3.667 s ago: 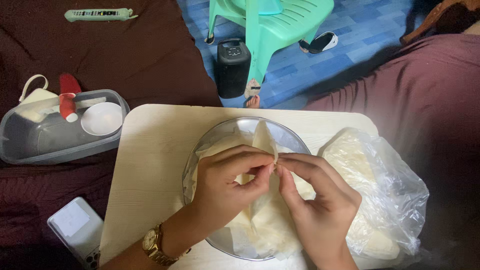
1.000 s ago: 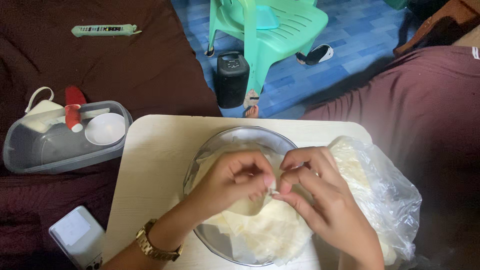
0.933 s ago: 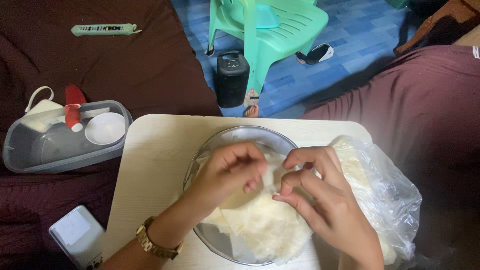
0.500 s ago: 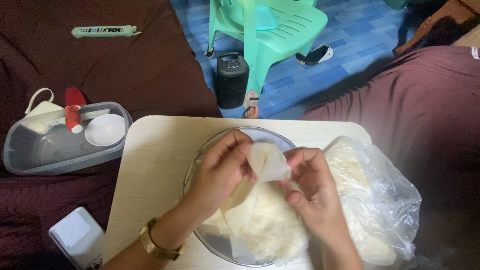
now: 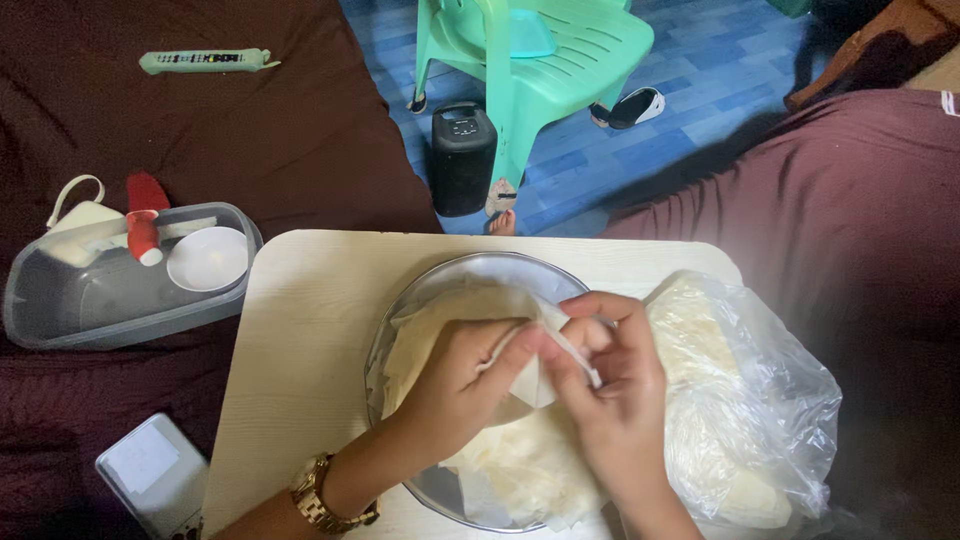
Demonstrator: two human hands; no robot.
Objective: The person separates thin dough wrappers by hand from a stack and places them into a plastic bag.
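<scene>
A round metal plate (image 5: pixel 470 272) sits on a pale wooden board (image 5: pixel 300 350) and carries a pile of thin, cream-coloured wrapper sheets (image 5: pixel 520 465). Over the plate, my left hand (image 5: pixel 455 385), with a gold watch on the wrist, pinches one thin sheet (image 5: pixel 545 330). My right hand (image 5: pixel 610 400) pinches the same sheet from the other side, fingertips meeting those of the left. A clear plastic bag (image 5: pixel 750 400) with more wrappers lies right of the plate.
A grey plastic tub (image 5: pixel 90 300) with a white bowl (image 5: pixel 207 258) and a red-and-white item lies at left on dark maroon cloth. A phone (image 5: pixel 150 470) rests at lower left. Beyond the board stand a black speaker (image 5: pixel 462 145) and a green plastic chair (image 5: pixel 540 50).
The sheet that both hands raised half a second ago is now lower over the plate. My right hand has moved left and closed against my left hand's fingertips.
</scene>
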